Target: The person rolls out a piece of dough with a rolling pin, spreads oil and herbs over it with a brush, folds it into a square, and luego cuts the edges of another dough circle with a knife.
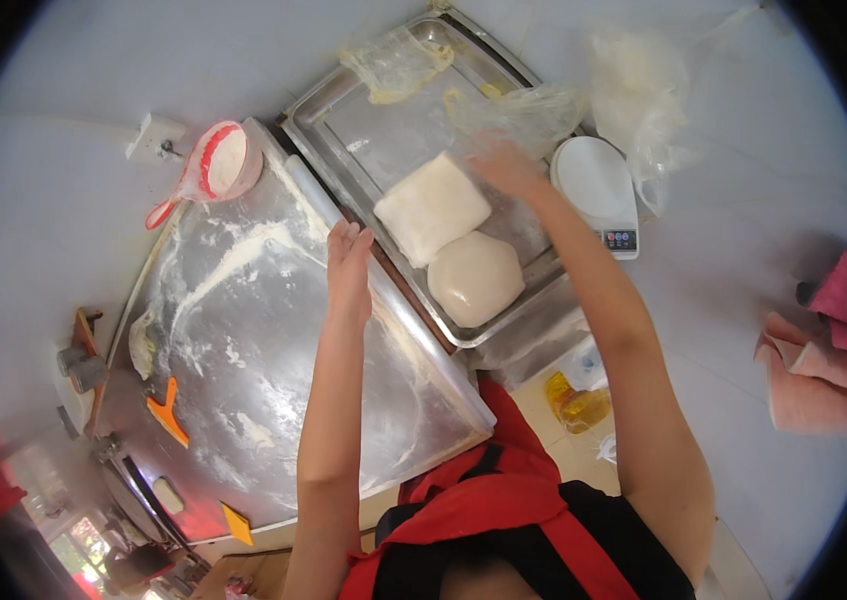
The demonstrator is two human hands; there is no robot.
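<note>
A squarish slab of pale dough (435,206) and a rounded, smooth dough lump (476,281) lie touching in a large metal tray (363,139). Over the tray, just right of the squarish slab, my right hand (502,161) is blurred, close to a crumpled clear plastic bag (532,112); whether its fingers hold anything cannot be made out. My left hand (349,251) is raised at the right edge of the floured metal worktop (258,330), beside a metal rolling pin or tube (315,191). Its fingers look slightly apart, with nothing seen in them.
A strainer-like scoop of flour (227,161) stands at the worktop's far corner. An orange scraper tool (168,416) and a yellow scraper (236,523) lie on the worktop. Right of the tray is a white kitchen scale (594,180). Another plastic bag (397,64) lies in the tray.
</note>
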